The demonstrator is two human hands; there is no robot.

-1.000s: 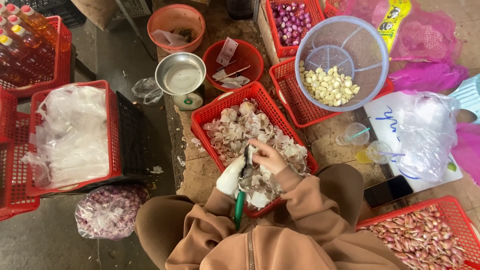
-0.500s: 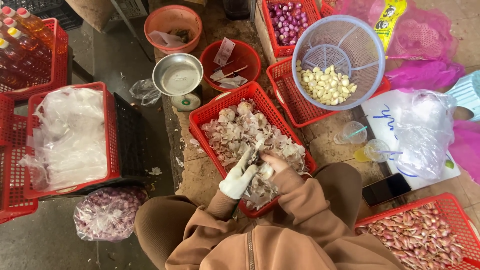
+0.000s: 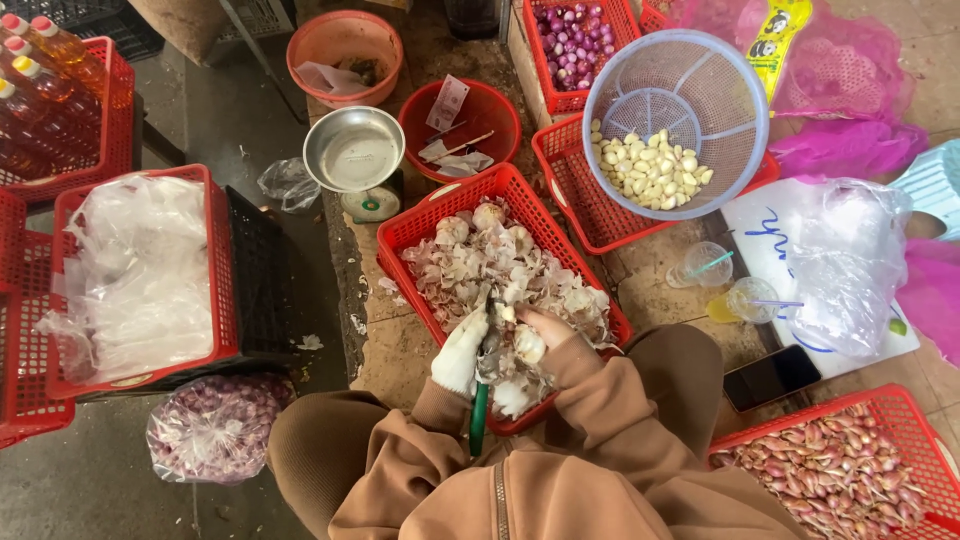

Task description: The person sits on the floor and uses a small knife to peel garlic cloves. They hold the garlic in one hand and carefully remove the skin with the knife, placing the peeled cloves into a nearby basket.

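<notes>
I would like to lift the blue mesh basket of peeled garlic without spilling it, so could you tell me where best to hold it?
Grip the blue mesh basket by its upper rim at two opposite sides, coming from above. It sits tilted on a red crate, with the peeled cloves heaped at its low edge, so level it while lifting. The mesh wall looks flexible; the rim looks firmer.

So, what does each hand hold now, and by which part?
The gloved left hand holds a green-handled knife near the top of its handle. The bare right hand holds a garlic bulb, fingers around its side.
</notes>
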